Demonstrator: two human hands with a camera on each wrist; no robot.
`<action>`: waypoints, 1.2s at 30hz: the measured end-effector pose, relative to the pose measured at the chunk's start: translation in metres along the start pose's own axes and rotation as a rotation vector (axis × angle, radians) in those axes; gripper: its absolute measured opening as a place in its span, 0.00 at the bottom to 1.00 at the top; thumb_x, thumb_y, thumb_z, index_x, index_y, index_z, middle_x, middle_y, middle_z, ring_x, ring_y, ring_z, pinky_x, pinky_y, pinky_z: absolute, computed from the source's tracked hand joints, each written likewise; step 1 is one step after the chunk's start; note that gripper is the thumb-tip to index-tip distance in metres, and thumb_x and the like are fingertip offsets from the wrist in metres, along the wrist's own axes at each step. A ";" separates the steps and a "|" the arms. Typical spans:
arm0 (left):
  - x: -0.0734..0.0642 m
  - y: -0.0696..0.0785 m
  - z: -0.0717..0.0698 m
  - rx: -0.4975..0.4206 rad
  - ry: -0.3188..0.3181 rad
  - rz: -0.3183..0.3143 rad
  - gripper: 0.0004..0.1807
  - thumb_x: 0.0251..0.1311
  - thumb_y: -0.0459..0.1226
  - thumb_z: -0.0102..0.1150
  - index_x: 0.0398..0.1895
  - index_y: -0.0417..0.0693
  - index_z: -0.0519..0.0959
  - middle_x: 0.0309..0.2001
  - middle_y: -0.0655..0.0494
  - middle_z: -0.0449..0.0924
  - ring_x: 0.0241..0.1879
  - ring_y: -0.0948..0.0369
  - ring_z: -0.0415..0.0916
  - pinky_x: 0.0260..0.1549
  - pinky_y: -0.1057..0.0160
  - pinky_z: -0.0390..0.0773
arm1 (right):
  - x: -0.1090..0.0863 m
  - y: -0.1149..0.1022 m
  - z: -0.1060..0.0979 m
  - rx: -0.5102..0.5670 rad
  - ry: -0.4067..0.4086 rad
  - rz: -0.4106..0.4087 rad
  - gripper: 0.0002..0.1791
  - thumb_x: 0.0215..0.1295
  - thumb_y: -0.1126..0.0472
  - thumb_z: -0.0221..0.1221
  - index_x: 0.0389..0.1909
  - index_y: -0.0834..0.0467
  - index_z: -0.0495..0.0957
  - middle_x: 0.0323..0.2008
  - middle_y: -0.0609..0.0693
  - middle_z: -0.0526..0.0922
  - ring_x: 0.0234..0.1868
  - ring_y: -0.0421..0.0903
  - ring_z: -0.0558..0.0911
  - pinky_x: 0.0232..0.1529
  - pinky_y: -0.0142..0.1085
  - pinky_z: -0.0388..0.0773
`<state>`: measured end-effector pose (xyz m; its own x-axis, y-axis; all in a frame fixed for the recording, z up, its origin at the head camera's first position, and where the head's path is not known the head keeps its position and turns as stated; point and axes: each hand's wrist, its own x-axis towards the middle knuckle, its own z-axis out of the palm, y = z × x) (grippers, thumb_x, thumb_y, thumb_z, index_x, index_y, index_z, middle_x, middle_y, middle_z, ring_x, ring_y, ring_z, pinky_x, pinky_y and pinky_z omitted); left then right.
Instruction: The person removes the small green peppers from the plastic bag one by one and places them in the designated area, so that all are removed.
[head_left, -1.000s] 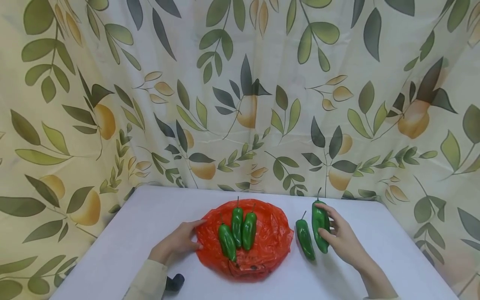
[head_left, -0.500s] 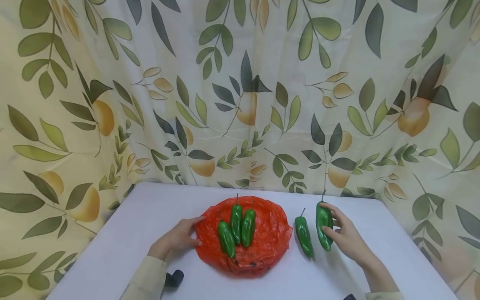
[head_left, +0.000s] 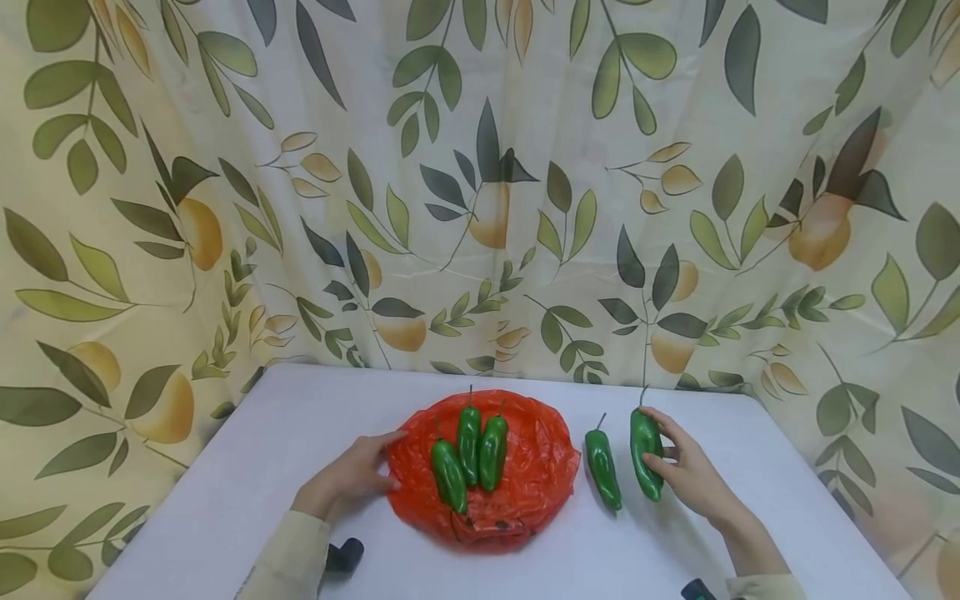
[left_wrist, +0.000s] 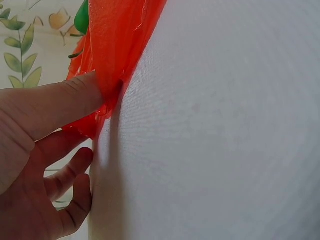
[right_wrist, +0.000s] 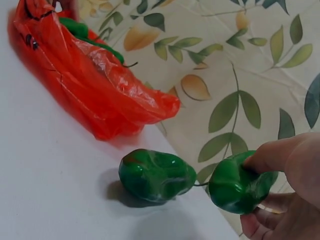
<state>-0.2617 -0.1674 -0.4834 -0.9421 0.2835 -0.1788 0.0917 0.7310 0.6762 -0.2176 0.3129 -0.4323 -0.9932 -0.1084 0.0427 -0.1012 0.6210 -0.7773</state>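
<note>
In the head view a red plastic bag [head_left: 525, 508] lies spread on the white table, its sides standing up a little. Three green peppers [head_left: 468, 446] lie in it side by side. At the bag's left edge my left hand [head_left: 352, 475] holds the plastic; in the left wrist view the thumb [left_wrist: 75, 97] presses the red film and the index fingertip is hidden behind it. My right hand [head_left: 693, 475] grips a green pepper [head_left: 645, 454] between thumb and fingers, its stem pointing away. Another green pepper [head_left: 603, 469] lies on the table between that hand and the bag.
The white table [head_left: 225, 500] reaches back to a curtain [head_left: 465, 208] with a leaf and fruit print. A black object [head_left: 346, 555] shows by the left sleeve, and another dark object [head_left: 697, 590] by the right sleeve.
My right hand has shifted the gripped pepper slightly right, away from the pepper lying beside it. My left hand stays at the bag's edge. The head view has drifted a little.
</note>
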 end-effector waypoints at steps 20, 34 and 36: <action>0.001 -0.001 -0.002 -0.007 0.007 0.024 0.42 0.49 0.37 0.72 0.70 0.61 0.66 0.68 0.57 0.70 0.71 0.49 0.63 0.64 0.40 0.70 | 0.002 0.018 0.002 -0.050 -0.084 0.079 0.34 0.69 0.67 0.49 0.74 0.50 0.54 0.73 0.70 0.52 0.60 0.70 0.72 0.48 0.47 0.80; 0.002 -0.001 0.001 -0.003 0.012 0.002 0.43 0.48 0.38 0.72 0.70 0.64 0.65 0.68 0.57 0.70 0.71 0.48 0.62 0.64 0.38 0.68 | 0.006 0.034 0.008 -0.020 -0.086 0.139 0.35 0.67 0.67 0.50 0.74 0.51 0.55 0.71 0.72 0.55 0.61 0.71 0.71 0.53 0.50 0.80; 0.002 -0.003 0.001 -0.005 0.008 0.005 0.43 0.48 0.38 0.72 0.70 0.64 0.65 0.68 0.57 0.70 0.71 0.48 0.62 0.63 0.38 0.69 | 0.007 0.033 0.008 -0.019 -0.091 0.138 0.35 0.67 0.67 0.50 0.74 0.52 0.54 0.71 0.72 0.54 0.63 0.73 0.69 0.55 0.52 0.80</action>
<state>-0.2637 -0.1685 -0.4860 -0.9444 0.2817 -0.1695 0.0945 0.7265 0.6807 -0.2276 0.3265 -0.4632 -0.9885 -0.0906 -0.1213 0.0337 0.6491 -0.7600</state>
